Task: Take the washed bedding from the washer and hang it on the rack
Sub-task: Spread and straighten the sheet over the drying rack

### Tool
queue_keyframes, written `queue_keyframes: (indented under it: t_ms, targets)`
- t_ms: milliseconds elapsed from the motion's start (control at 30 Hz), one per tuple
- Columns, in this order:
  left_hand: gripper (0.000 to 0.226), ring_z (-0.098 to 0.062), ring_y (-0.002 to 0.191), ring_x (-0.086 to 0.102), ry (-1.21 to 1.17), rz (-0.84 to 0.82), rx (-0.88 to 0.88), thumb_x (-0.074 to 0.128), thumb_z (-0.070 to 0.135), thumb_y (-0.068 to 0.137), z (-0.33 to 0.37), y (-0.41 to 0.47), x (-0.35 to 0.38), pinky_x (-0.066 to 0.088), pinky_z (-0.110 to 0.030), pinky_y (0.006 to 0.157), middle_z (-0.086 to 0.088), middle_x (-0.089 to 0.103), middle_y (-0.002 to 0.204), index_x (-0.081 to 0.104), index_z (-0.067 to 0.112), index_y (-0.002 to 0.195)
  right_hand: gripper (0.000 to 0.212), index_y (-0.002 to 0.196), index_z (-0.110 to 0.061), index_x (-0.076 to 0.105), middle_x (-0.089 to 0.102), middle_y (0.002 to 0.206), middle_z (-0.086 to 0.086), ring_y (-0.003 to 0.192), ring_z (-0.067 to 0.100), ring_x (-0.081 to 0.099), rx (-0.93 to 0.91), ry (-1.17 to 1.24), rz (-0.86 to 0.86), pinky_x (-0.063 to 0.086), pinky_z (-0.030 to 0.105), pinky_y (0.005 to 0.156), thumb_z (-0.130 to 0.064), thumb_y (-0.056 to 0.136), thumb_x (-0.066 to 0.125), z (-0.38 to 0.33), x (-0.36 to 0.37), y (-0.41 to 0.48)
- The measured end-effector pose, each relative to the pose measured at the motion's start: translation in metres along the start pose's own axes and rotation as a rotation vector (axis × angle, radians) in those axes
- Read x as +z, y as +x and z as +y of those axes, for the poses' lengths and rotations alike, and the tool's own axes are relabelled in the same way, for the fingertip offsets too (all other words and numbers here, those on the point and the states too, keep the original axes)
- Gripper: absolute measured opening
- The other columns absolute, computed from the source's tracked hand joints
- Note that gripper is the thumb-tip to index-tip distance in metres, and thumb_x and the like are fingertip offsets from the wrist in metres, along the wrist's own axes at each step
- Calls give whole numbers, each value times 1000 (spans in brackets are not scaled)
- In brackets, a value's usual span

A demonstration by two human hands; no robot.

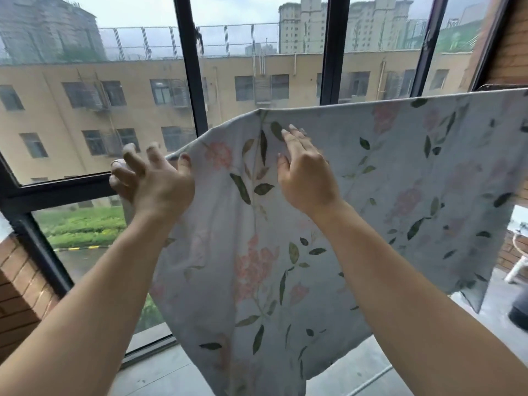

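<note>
Before the window (188, 81): floral bedding (314, 252) over the rack (494, 87).
My left hand (155, 181) clamps curled fingers on its left edge; my right hand (305, 172) lies flat, fingers together.

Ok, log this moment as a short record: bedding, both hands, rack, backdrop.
bedding: pale blue fabric sheet with pink flowers and green leaves, draped from its top edge, hanging
left hand: fingers curled round the sheet's left edge
right hand: fingers straight, flat on the sheet near the top
rack: thin rail, visible only at upper right
backdrop: dark-framed window, beige building beyond
</note>
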State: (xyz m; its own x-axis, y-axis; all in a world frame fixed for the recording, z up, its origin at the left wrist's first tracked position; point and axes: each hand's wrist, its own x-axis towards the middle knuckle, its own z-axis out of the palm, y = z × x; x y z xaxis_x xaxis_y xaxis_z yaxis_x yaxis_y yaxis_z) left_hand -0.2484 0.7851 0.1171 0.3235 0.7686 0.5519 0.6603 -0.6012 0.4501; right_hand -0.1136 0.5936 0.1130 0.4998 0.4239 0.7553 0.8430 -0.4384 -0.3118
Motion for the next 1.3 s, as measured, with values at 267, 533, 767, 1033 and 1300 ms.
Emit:
queue_keyframes:
  t_ms: [267, 533, 767, 1033, 1300]
  targets:
    - [49, -46, 116, 46, 188, 249, 266, 34, 39, 101, 125, -35, -19, 35, -53, 95, -31, 48, 128, 46, -1, 126, 48, 147, -1, 44, 42, 153, 14, 147, 24, 32, 91, 2, -56, 25, 37, 122, -17, 102, 47, 118, -61, -10]
    - [53, -40, 132, 39, 130, 227, 690, 45, 42, 97, 284, -37, 62, 26, -55, 110, -22, 43, 144, 41, 8, 138, 47, 148, -4, 43, 41, 155, 12, 148, 22, 30, 163, -25, -106, 22, 31, 122, -20, 103, 44, 265, -131, -22]
    - [67, -46, 147, 11, 183, 94, 670, 54, 33, 93, 337, -114, 168, 8, -61, 119, -24, 17, 160, 31, 5, 149, 48, 150, -7, 40, 39, 156, 10, 147, 22, 32, 337, -55, -253, 28, 36, 120, -25, 106, 39, 396, -180, -53]
    - [69, -28, 153, 8, 314, -540, 774, 39, 46, 99, 344, -244, 315, 10, -46, 124, -9, 6, 166, 15, 17, 157, 47, 150, -14, 39, 41, 154, 5, 141, 27, 39, 506, -56, -437, 37, 38, 112, -30, 107, 36, 506, -178, -83]
    - [62, -19, 144, 33, 289, -802, 803, 43, 48, 98, 411, -275, 440, 32, -32, 116, -2, 35, 157, 31, 19, 152, 52, 157, -15, 25, 26, 163, 1, 148, 18, 26, 549, -172, -529, 24, 31, 119, -33, 108, 30, 613, -163, -58]
